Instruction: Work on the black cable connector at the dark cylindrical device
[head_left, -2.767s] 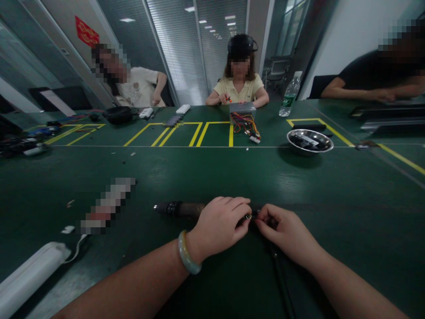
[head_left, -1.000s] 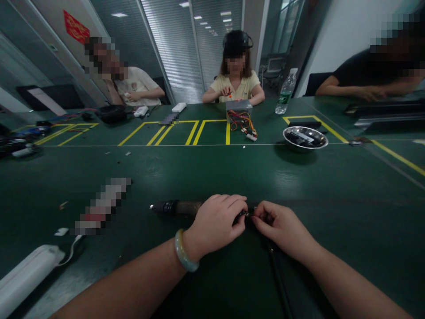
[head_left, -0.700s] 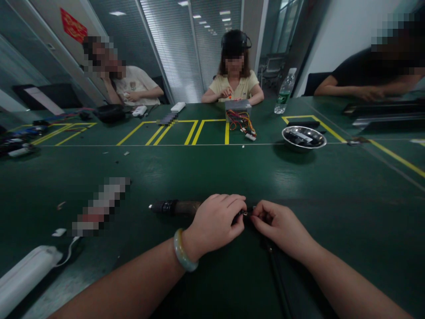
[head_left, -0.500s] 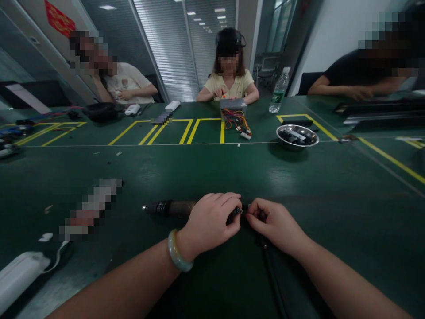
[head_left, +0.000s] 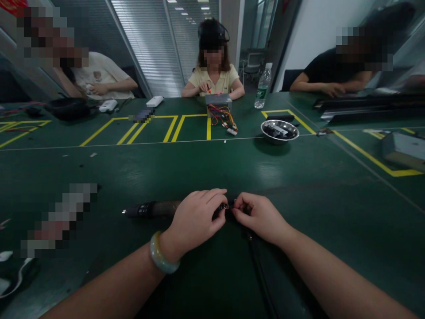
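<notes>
My left hand [head_left: 199, 217] is wrapped around the rear of an electric screwdriver [head_left: 162, 209]. The tool lies along the table with its metal tip pointing left and a dark collar behind the tip. Its tail end pokes out between my left thumb and fingers. Right beside that end, my right hand [head_left: 260, 217] is closed in a pinch on a small black cord end; the fingers cover most of it. From below my right hand a thick black cord [head_left: 262, 274] runs down over the table toward me. Whether cord and screwdriver touch, I cannot tell.
A steel bowl [head_left: 280, 131] with dark parts stands ahead on the green table [head_left: 166, 168]. Behind it are a water bottle [head_left: 263, 88] and a grey box with coloured wires [head_left: 219, 106]. Several people sit opposite. A blurred-out object [head_left: 61, 217] lies left, a grey box [head_left: 403, 150] right.
The view has turned to the right, so the table things appear further left. Both hands keep their hold, close together at the screwdriver's tail. A grey box has come into view at the right.
</notes>
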Tool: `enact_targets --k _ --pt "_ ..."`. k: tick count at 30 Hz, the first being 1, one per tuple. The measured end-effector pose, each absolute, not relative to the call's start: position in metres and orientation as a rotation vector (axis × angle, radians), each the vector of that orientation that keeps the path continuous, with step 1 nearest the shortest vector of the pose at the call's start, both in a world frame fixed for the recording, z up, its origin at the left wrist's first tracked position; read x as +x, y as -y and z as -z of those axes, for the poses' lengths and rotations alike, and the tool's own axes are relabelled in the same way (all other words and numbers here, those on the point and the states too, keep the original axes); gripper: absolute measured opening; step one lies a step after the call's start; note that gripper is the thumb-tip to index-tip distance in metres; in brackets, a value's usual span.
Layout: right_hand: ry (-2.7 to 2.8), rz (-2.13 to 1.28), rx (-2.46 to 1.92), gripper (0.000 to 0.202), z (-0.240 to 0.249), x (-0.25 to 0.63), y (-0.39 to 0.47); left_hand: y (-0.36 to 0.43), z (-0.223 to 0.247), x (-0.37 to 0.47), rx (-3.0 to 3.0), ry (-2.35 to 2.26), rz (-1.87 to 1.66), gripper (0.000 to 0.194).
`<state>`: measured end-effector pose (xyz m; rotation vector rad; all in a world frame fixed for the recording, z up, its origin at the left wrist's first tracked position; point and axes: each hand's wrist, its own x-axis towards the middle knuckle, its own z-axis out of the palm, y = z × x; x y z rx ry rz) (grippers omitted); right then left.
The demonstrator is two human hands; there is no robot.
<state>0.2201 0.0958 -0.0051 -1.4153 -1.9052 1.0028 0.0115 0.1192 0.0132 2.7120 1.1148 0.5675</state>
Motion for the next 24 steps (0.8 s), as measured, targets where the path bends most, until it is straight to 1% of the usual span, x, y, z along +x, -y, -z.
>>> enact_targets --k 13,18,24 --pt "1.914 -0.991 -1.420 0.004 0.0024 0.2203 -0.0953 -0.1185 -0.0141 0.0108 2.715 -1.093 -0.553 0.015" --pt "1.912 -0.985 -1.415 0.005 0.0034 0.2207 -0.0957 -0.1195 -0.0125 0.0110 2.760 -1.070 -0.607 0.012" --pt "1.921 -0.993 -1.413 0.005 0.0043 0.2213 -0.0963 -0.1206 -0.0121 0.0105 2.747 -1.047 -0.573 0.012"
